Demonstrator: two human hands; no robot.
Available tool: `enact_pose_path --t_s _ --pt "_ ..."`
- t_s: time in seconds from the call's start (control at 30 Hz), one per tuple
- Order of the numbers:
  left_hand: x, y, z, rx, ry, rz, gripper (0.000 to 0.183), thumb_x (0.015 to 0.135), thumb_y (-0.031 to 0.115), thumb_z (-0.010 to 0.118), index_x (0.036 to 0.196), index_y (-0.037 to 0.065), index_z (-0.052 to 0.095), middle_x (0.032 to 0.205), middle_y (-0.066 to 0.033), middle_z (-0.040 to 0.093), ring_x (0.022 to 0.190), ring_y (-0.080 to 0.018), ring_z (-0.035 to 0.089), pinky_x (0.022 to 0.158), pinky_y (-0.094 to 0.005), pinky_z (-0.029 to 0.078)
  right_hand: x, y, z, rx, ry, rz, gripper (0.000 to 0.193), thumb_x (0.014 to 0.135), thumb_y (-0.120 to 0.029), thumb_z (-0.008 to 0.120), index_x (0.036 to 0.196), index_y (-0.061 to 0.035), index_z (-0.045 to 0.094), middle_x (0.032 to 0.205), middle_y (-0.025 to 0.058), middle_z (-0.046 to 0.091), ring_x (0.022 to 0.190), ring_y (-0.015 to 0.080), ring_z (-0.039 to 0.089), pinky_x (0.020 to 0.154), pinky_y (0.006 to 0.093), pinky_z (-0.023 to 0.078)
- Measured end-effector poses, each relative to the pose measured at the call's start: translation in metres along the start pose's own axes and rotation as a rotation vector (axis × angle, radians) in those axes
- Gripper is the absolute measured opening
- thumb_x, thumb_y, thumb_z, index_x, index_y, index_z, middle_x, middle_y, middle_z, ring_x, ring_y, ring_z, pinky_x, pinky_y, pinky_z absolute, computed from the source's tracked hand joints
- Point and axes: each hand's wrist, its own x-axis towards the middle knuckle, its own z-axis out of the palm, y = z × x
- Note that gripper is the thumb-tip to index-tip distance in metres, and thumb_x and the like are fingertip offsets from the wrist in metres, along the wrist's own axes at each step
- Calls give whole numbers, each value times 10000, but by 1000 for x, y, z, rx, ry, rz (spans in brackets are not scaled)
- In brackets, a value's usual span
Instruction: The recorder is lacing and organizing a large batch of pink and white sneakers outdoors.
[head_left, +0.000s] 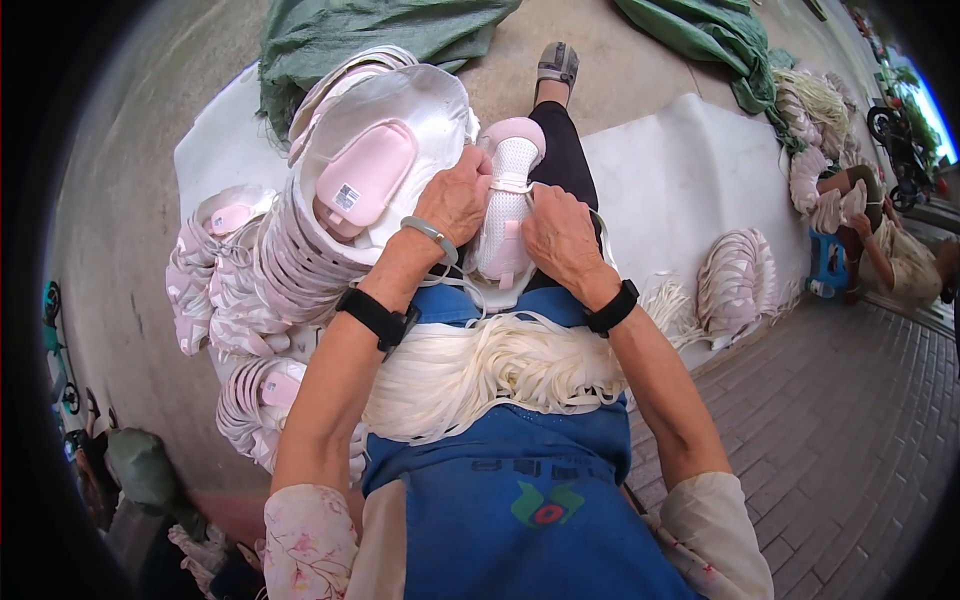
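A white and pink shoe upper (512,165) lies across my lap, its mesh tongue facing up. One cream shoelace (512,187) runs crosswise over the mesh, and its loose ends hang beside the upper. My left hand (456,196) is closed at the upper's left edge, fingertips at the lace. On the other side my right hand (562,234) is closed in a pinch around the lace near the right edge. The fingertips of both hands are partly hidden. A thick bundle of cream shoelaces (490,375) rests on my blue apron (500,480), nearer to me.
Nested shoe uppers (310,235) are piled at my left. Another stack of uppers (738,280) stands right, on a white sheet (670,165). Green sacks (375,45) lie beyond. At far right a person (890,250) sits near a blue stool (827,262).
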Motion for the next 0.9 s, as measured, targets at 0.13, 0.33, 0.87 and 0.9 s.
enact_pose_path --t_s 0.13,0.33,0.87,0.9 --pt "-7 12 -3 100 -60 -12 170 907 227 491 987 78 473 832 -214 633 797 -419 605 709 -480 468 -3 1 -5 36 -12 -31 169 766 -130 544 885 -10 536 837 172 571 815 346 562 735 455 419" --pt "-14 22 -4 -53 -20 61 185 803 185 654 804 32 551 692 -99 548 612 -226 528 604 -340 445 -2 2 -2 122 64 1 216 758 -140 565 925 -6 547 853 178 555 823 345 562 727 455 431" --pt "-17 29 15 73 110 20 154 729 144 676 718 37 565 725 -103 547 645 -252 546 625 -363 461 -3 -3 -4 9 -2 -15 139 789 -120 575 875 -13 554 876 168 570 838 333 581 731 447 444" --pt "-17 30 15 73 111 24 154 729 144 676 718 37 565 725 -103 547 645 -252 546 625 -363 461 -4 -3 -3 -6 -14 -32 129 795 -115 568 876 -15 555 875 165 568 837 332 581 731 446 443"
